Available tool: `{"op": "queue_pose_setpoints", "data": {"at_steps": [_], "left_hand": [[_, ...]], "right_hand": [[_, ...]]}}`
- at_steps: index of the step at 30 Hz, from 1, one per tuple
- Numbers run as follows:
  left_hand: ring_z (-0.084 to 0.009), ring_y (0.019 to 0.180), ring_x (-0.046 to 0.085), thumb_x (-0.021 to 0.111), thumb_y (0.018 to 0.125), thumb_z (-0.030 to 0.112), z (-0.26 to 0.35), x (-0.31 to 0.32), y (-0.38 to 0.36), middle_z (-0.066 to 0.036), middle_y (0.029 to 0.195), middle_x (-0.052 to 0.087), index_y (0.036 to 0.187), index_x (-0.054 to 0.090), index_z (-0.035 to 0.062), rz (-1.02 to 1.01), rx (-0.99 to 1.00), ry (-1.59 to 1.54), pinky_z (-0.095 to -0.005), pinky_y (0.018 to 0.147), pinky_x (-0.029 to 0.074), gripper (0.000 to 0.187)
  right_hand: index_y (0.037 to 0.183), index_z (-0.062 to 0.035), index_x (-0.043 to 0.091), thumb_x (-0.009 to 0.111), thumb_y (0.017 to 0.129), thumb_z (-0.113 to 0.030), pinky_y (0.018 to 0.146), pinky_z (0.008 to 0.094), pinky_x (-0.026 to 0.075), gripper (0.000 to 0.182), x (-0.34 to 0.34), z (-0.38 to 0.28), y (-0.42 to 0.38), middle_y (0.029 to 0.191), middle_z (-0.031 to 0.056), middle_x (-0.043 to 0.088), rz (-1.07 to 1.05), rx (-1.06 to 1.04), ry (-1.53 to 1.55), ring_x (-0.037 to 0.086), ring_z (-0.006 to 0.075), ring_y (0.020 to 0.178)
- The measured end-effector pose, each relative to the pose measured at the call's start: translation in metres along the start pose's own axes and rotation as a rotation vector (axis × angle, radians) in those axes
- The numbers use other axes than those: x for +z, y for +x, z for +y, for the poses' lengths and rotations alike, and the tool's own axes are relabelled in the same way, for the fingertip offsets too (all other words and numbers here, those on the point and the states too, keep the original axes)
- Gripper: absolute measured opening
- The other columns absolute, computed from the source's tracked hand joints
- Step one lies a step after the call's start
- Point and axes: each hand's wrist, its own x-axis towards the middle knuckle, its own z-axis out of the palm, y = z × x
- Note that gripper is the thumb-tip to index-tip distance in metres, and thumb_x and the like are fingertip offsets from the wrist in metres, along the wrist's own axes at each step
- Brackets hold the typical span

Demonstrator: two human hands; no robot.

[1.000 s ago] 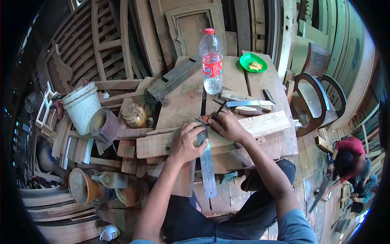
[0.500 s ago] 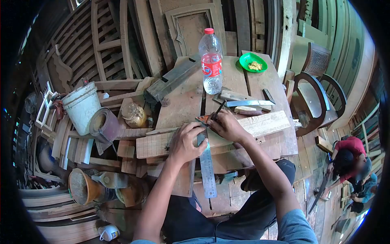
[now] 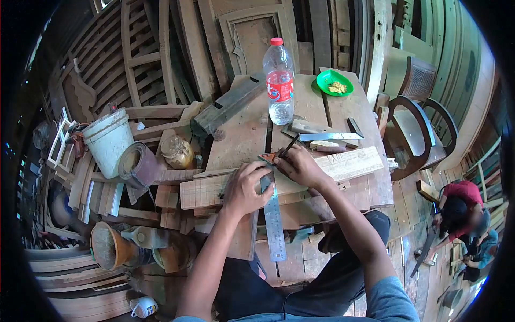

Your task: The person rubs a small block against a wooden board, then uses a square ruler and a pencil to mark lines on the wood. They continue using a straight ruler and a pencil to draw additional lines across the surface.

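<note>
My left hand (image 3: 248, 188) is closed on a try square, its thumb and fingers gripping it where the metal blade (image 3: 274, 231) crosses a pale wooden board (image 3: 206, 193). The blade carries ruler markings and hangs past the board toward my lap. Its orange-brown stock (image 3: 267, 157) shows beyond my fingers, at the board's far edge. My right hand (image 3: 299, 167) pinches a dark, thin pencil-like tool (image 3: 292, 143), its lower end close to the stock. The tip is hidden by my fingers. Pencil lines mark the board's left part, and scribbled marks show on its right part.
A water bottle (image 3: 279, 86) stands on the worktable (image 3: 236, 139). Behind my right hand lies another square (image 3: 328, 137) with wood pieces. A green dish (image 3: 333, 83) sits at the back right. Buckets (image 3: 110, 142) and a jar (image 3: 177, 152) are leftward. Co-workers (image 3: 464, 214) crouch at right with a saw.
Both my hands and the try square stay nearly in place. At right, the co-worker's saw has shifted slightly.
</note>
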Motion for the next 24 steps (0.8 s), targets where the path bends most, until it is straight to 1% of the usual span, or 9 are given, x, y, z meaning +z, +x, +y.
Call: {"op": "queue_pose_setpoints", "data": {"at_steps": [1, 6, 10, 13, 15, 16, 18, 21, 24], "left_hand": [[-0.0412, 0.126, 0.074, 0.087, 0.089, 0.019, 0.001, -0.001, 0.0, -0.019, 0.135, 0.078, 0.123, 0.082, -0.0016, -0.005, -0.004, -0.005, -0.05, 0.112, 0.059, 0.04], [-0.0408, 0.127, 0.074, 0.087, 0.088, 0.02, 0.001, -0.002, 0.0, -0.018, 0.135, 0.078, 0.123, 0.083, -0.001, -0.002, 0.002, -0.007, -0.0499, 0.113, 0.059, 0.04], [-0.0375, 0.125, 0.074, 0.087, 0.089, 0.025, -0.003, 0.001, -0.001, -0.014, 0.135, 0.079, 0.121, 0.084, 0.0024, 0.026, 0.012, 0.016, -0.0494, 0.11, 0.059, 0.039], [-0.0377, 0.125, 0.074, 0.087, 0.089, 0.025, -0.001, 0.0, -0.001, -0.014, 0.135, 0.079, 0.121, 0.084, 0.0026, 0.023, 0.012, 0.031, -0.0493, 0.11, 0.059, 0.039], [-0.0396, 0.127, 0.074, 0.088, 0.089, 0.022, 0.0, -0.001, 0.0, -0.017, 0.136, 0.078, 0.122, 0.083, 0.0004, 0.003, 0.004, 0.013, -0.0494, 0.112, 0.059, 0.04], [-0.0405, 0.128, 0.073, 0.088, 0.088, 0.021, 0.0, -0.001, 0.0, -0.019, 0.136, 0.078, 0.123, 0.083, -0.0007, -0.008, 0.0, 0.004, -0.0495, 0.113, 0.058, 0.041], [-0.0405, 0.128, 0.074, 0.088, 0.089, 0.021, 0.002, -0.003, 0.0, -0.019, 0.136, 0.077, 0.123, 0.082, -0.0008, -0.017, -0.015, 0.004, -0.0495, 0.113, 0.059, 0.041], [-0.0409, 0.127, 0.074, 0.087, 0.089, 0.022, 0.003, -0.003, 0.0, -0.019, 0.136, 0.077, 0.123, 0.082, -0.001, -0.015, -0.021, 0.008, -0.0496, 0.112, 0.059, 0.041], [-0.0413, 0.128, 0.074, 0.088, 0.089, 0.021, 0.004, -0.003, 0.0, -0.02, 0.136, 0.077, 0.123, 0.082, -0.0011, -0.016, -0.024, 0.013, -0.0497, 0.112, 0.059, 0.041]], "right_hand": [[0.111, 0.0006, 0.079, 0.076, 0.111, -0.032, 0.099, 0.0559, 0.052, 0.033, 0.001, 0.001, 0.0, 0.107, 0.0245, 0.074, 0.007, -0.005, 0.003, 0.069, 0.0461, 0.11], [0.11, 0.0004, 0.079, 0.076, 0.111, -0.031, 0.098, 0.0565, 0.052, 0.032, -0.002, -0.005, -0.001, 0.106, 0.0248, 0.073, 0.026, -0.044, 0.018, 0.068, 0.046, 0.109], [0.101, 0.0004, 0.075, 0.076, 0.11, -0.031, 0.095, 0.0562, 0.05, 0.033, 0.002, 0.002, -0.001, 0.102, 0.0232, 0.072, 0.026, -0.03, -0.01, 0.067, 0.045, 0.106], [0.095, 0.0, 0.072, 0.076, 0.11, -0.031, 0.095, 0.0555, 0.048, 0.035, 0.006, 0.006, 0.0, 0.097, 0.0215, 0.071, 0.045, -0.064, -0.021, 0.066, 0.0436, 0.104], [0.092, -0.0006, 0.071, 0.077, 0.11, -0.032, 0.096, 0.055, 0.047, 0.036, 0.006, 0.005, 0.0, 0.094, 0.0201, 0.071, 0.074, -0.094, -0.016, 0.066, 0.042, 0.104], [0.091, -0.0008, 0.071, 0.077, 0.11, -0.032, 0.097, 0.055, 0.047, 0.037, 0.005, 0.003, -0.001, 0.093, 0.0195, 0.071, 0.053, -0.092, -0.031, 0.066, 0.0412, 0.105], [0.09, -0.0011, 0.072, 0.077, 0.11, -0.033, 0.1, 0.055, 0.046, 0.038, 0.001, 0.001, -0.003, 0.091, 0.0183, 0.071, 0.013, -0.087, -0.061, 0.065, 0.0397, 0.106], [0.088, -0.0014, 0.072, 0.077, 0.111, -0.034, 0.1, 0.0544, 0.045, 0.04, 0.005, 0.002, -0.002, 0.091, 0.0172, 0.071, 0.069, -0.113, -0.078, 0.065, 0.0384, 0.108], [0.089, -0.0012, 0.073, 0.076, 0.111, -0.035, 0.099, 0.0541, 0.045, 0.041, 0.004, 0.002, -0.004, 0.092, 0.0177, 0.071, 0.041, -0.122, -0.057, 0.065, 0.0389, 0.108]]}}
